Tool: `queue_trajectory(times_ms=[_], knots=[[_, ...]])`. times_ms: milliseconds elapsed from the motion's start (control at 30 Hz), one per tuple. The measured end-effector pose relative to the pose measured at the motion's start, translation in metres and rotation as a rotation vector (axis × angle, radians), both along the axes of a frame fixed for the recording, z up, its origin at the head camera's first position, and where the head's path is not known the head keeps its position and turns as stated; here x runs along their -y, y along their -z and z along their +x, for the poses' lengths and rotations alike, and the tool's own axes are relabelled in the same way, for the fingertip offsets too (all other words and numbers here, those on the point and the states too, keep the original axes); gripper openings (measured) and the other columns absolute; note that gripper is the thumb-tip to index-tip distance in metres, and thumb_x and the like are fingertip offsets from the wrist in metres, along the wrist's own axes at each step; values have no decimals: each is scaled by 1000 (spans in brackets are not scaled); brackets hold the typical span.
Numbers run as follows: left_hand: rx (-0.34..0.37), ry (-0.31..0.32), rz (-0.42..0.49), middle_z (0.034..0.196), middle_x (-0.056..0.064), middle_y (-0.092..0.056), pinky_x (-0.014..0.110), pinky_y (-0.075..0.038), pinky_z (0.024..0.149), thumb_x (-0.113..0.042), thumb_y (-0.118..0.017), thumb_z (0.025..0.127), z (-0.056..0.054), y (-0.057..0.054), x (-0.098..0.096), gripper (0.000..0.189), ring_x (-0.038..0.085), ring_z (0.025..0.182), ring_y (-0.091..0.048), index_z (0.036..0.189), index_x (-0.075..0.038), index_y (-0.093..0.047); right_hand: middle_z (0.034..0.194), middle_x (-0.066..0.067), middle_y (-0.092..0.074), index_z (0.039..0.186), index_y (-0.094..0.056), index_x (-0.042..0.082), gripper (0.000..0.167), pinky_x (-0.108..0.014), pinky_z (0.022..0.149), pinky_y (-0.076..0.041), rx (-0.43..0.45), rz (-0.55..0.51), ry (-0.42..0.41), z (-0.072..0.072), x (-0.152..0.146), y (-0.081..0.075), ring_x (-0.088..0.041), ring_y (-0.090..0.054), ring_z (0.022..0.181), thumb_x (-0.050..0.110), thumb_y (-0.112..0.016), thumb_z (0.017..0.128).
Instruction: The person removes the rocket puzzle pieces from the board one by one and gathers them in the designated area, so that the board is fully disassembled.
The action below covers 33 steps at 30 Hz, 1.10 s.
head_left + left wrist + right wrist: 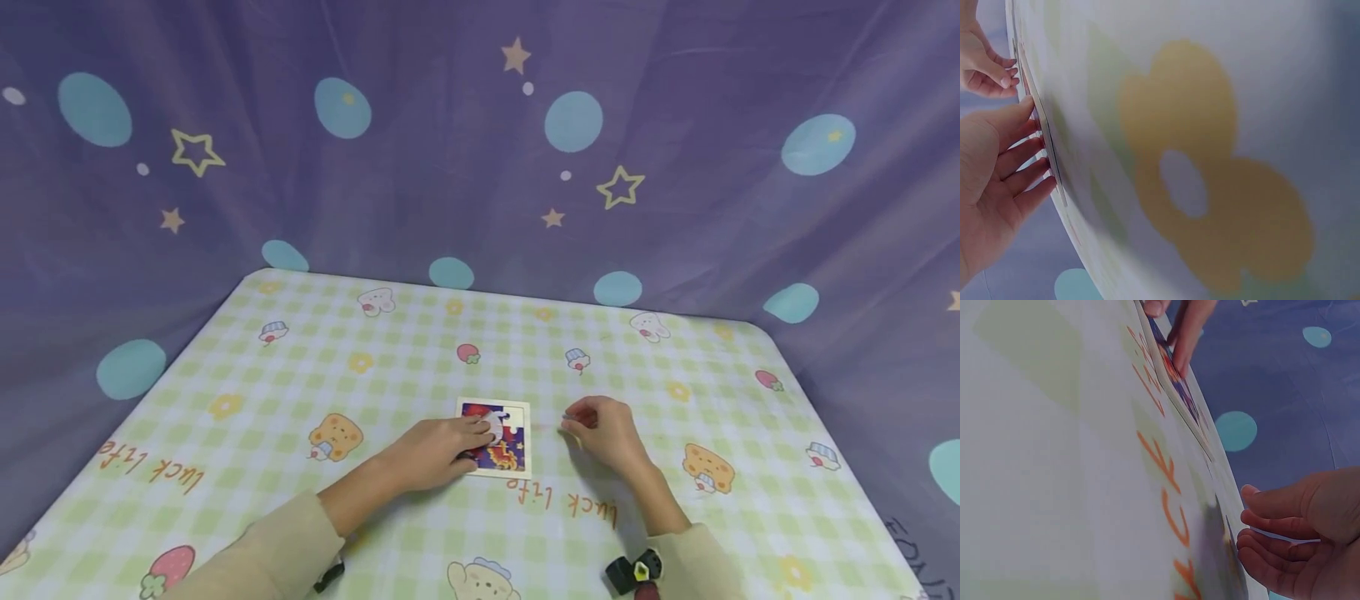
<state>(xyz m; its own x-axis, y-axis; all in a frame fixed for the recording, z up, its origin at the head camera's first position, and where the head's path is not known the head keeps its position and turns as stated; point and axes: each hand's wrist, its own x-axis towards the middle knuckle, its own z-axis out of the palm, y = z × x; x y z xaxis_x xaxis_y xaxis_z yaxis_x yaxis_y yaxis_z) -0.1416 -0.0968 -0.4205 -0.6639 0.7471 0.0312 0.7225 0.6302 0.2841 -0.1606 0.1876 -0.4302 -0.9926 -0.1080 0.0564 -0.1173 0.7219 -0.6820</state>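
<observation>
A small square jigsaw puzzle (506, 458) in a pale frame lies on the tablecloth, its picture red, purple and yellow. Bare pale backing shows at its upper right. My left hand (442, 450) rests on its left side, fingers stretched over the picture and thumb by the near edge; the left wrist view shows these fingers fairly straight along the board. To the right of the board, my right hand (609, 433) pinches a small greyish puzzle piece (567, 416) between thumb and fingertips, mostly covered by them. In the right wrist view, the right hand (1304, 531) has curled fingers.
The table wears a green-and-white checked cloth (405, 350) printed with cartoon figures and lettering. A purple curtain (450, 167) with stars and blue dots hangs around its back and sides. A black wrist device (633, 571) sits by the right sleeve.
</observation>
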Motion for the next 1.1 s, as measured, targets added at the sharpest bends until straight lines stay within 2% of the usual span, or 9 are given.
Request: queue_trajectory(times_ms=[467,667,833,1100], knots=[[-17,2,-7,136,12,-60,42,-48,102,-19,-68,93,-2,-3,-3,36,27,128,-55,127,-5,-68,75,3,-64,86,-72,7,8,-24,63,-52,-17,-36,-124,-3,46,0,-8,-58,68,4,-79,82],[-29,7,-29,134,11,-61,41,-50,100,-19,-68,92,-3,-3,-4,36,26,126,-57,125,-6,-69,76,2,-64,89,-74,5,7,-24,62,-50,-43,-5,-178,-4,64,1,-8,-56,67,8,-78,85],[-39,13,-39,134,11,-61,41,-52,98,-20,-69,92,-4,-3,-4,36,26,126,-57,125,-7,-69,78,0,-62,93,-75,2,11,-24,61,-49,-42,41,-189,-5,71,-3,-10,-55,68,9,-79,85],[-54,19,-48,133,10,-63,40,-52,96,-22,-70,92,-5,-3,-4,36,27,123,-59,125,-7,-70,76,-1,-63,87,-74,3,9,-26,62,-50,-8,65,-173,-10,75,-5,-11,-55,67,10,-79,85]])
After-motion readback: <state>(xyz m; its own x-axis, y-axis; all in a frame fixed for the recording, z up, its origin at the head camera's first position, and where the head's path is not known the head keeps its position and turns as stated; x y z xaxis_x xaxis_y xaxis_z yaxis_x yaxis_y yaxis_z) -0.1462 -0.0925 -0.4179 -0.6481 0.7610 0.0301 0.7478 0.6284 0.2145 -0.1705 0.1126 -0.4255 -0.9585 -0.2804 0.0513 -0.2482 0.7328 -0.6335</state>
